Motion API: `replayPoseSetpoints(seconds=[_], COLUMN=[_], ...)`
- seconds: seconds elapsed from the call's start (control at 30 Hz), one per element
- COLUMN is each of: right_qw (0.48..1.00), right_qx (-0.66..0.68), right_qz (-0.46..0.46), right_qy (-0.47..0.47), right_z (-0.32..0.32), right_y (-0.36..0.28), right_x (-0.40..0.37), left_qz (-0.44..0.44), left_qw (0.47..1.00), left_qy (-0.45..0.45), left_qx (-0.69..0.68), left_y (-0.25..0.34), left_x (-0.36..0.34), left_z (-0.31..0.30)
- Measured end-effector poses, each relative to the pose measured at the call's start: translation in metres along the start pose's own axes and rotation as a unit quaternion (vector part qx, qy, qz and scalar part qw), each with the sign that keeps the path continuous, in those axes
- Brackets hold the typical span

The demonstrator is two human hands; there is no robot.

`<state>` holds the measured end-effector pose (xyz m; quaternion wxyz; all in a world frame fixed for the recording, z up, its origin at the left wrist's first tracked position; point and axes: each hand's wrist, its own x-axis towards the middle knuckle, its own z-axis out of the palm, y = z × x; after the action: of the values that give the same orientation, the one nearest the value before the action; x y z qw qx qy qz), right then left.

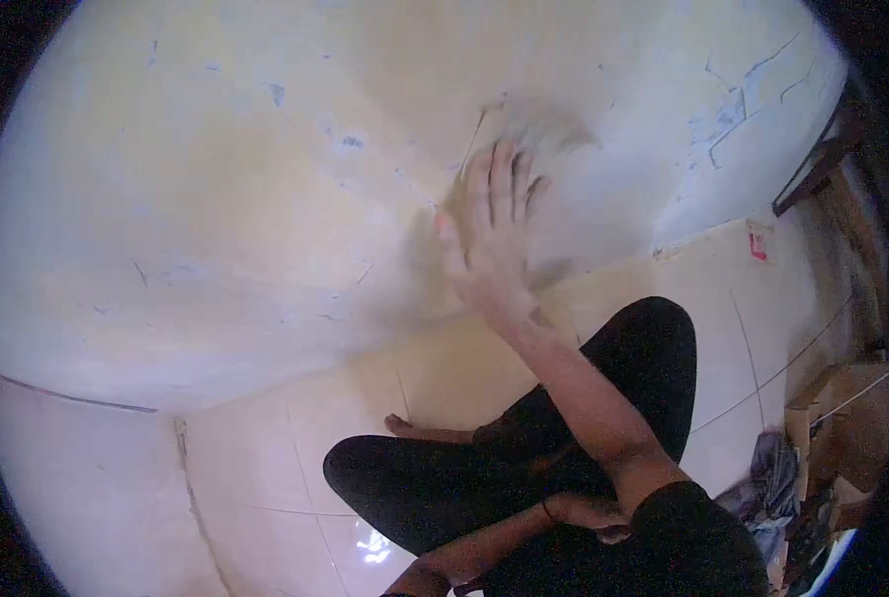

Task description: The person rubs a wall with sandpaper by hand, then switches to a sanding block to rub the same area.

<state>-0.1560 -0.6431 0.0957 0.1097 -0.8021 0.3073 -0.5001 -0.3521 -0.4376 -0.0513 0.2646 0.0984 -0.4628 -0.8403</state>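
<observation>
Straight ahead, the pale wall [295, 199] fills the upper part of the view, its coat chipped and flaking in scattered blue-grey spots. Branching cracks [733, 107] run across its right side, and a thin dark line [476, 137] slants just above the fingers of the right hand [499, 214]. That hand lies against the wall near its lower middle, back toward the camera, fingers extended and slightly apart, thumb out to the left — whether anything thin sits under the palm, I cannot tell. A blurred grey patch of shadow shows beside the fingertips.

Below, two bent legs in black trousers [395, 488] are folded on the tiled floor [275, 478], with a bare foot [396, 426] showing near the wall's base. The left hand [589, 511] rests in the lap, close to the black sleeve [703, 527]; its fingers are partly hidden, so its grip cannot be made out.

Farther right — a red-and-white label [758, 241] by the wall's foot, a dark plastic bag [773, 468] and an open cardboard box [852, 428].
</observation>
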Motion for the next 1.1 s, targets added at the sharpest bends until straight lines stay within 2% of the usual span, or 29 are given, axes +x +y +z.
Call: replayPoseSetpoints(seconds=[0.07, 0.1, 0.13, 0.2, 0.27, 0.33, 0.4, 0.47, 0.5, 0.57, 0.6, 0.63, 0.7, 0.73, 0.77, 0.8, 0.83, 0.9, 0.93, 0.97, 1.0, 1.03, 1.07, 1.1], right_qw=[0.996, 0.992, 0.990, 0.986, 0.995, 0.998, 0.999, 0.993, 0.988, 0.987, 0.985, 0.991, 0.997, 0.998, 0.998, 0.997, 0.996, 0.992, 0.989, 0.984, 0.989, 0.992, 0.993, 0.995], right_qx=[0.001, 0.004, -0.002, -0.012, -0.002, -0.004, -0.007, -0.008, -0.009, -0.026, -0.033, -0.021, -0.019, -0.030, -0.041, -0.036, -0.032, -0.026, -0.022, -0.017, -0.014, -0.011, -0.008, -0.021], right_qz=[-0.031, -0.046, -0.054, -0.055, -0.056, -0.054, -0.046, -0.069, -0.079, -0.063, -0.050, -0.044, -0.038, -0.042, -0.046, -0.059, -0.073, -0.083, -0.075, -0.061, -0.065, -0.071, -0.075, -0.074], right_qy=[-0.082, -0.119, -0.133, -0.159, -0.079, -0.029, -0.010, -0.092, -0.132, -0.149, -0.161, -0.121, -0.065, -0.034, -0.002, -0.020, -0.037, -0.090, -0.127, -0.165, -0.134, -0.108, -0.086, -0.062], right_z=[0.041, 0.056, 0.053, 0.047, 0.024, 0.010, 0.003, 0.040, 0.053, 0.047, 0.045, 0.026, -0.002, -0.008, -0.012, 0.001, 0.029, 0.054, 0.058, 0.052, 0.052, 0.029, 0.012, 0.007], right_y=[0.014, 0.018, 0.015, 0.007, -0.012, -0.016, -0.018, 0.004, 0.014, 0.007, 0.004, -0.008, -0.019, -0.017, -0.015, -0.008, 0.006, 0.019, 0.019, 0.011, 0.008, -0.008, -0.017, -0.017], right_x=[-0.063, -0.085, -0.088, -0.089, -0.039, -0.014, -0.004, -0.064, -0.086, -0.082, -0.083, -0.056, -0.012, 0.003, 0.012, -0.003, -0.035, -0.076, -0.094, -0.095, -0.089, -0.053, -0.029, -0.016], left_qz=[-0.054, -0.049, -0.049, -0.050, -0.024, -0.036, -0.021, 0.019, 0.041, 0.072, 0.024, -0.017, -0.046, -0.043, -0.022, -0.002, 0.037, -0.046, -0.169, -0.181, -0.194, -0.088, 0.023, 0.009], left_qw=[0.998, 0.997, 0.993, 0.996, 0.992, 0.999, 1.000, 0.993, 0.997, 0.992, 0.997, 0.998, 0.998, 0.998, 0.998, 0.997, 0.994, 0.992, 0.982, 0.982, 0.981, 0.996, 0.997, 0.997], left_qy=[-0.016, -0.018, -0.018, -0.026, -0.031, 0.003, -0.014, -0.081, -0.063, -0.025, -0.033, -0.039, -0.043, -0.043, -0.024, -0.004, 0.034, 0.055, 0.038, 0.016, -0.004, -0.026, -0.045, -0.051], left_qx=[0.000, 0.054, 0.105, 0.067, -0.119, -0.012, 0.003, -0.078, -0.016, 0.095, 0.068, 0.035, 0.007, 0.024, 0.047, 0.071, 0.099, 0.104, 0.074, 0.042, 0.011, -0.020, -0.054, -0.059], left_y=[-0.004, -0.014, -0.031, -0.041, -0.035, -0.006, -0.004, -0.033, -0.035, -0.040, -0.052, -0.073, -0.064, -0.011, 0.005, 0.021, 0.012, 0.038, 0.082, 0.074, 0.066, -0.002, -0.042, -0.044], left_x=[0.013, 0.017, 0.017, 0.006, 0.011, -0.002, 0.001, 0.019, 0.021, 0.012, 0.005, 0.003, 0.004, -0.003, -0.004, -0.005, -0.005, -0.001, 0.001, 0.000, -0.001, 0.005, 0.010, 0.012], left_z=[0.002, -0.002, -0.008, -0.013, 0.001, 0.003, -0.001, -0.008, -0.008, -0.002, -0.009, -0.018, -0.010, -0.007, -0.001, 0.005, 0.018, 0.020, 0.013, 0.009, 0.005, -0.001, 0.001, 0.002])
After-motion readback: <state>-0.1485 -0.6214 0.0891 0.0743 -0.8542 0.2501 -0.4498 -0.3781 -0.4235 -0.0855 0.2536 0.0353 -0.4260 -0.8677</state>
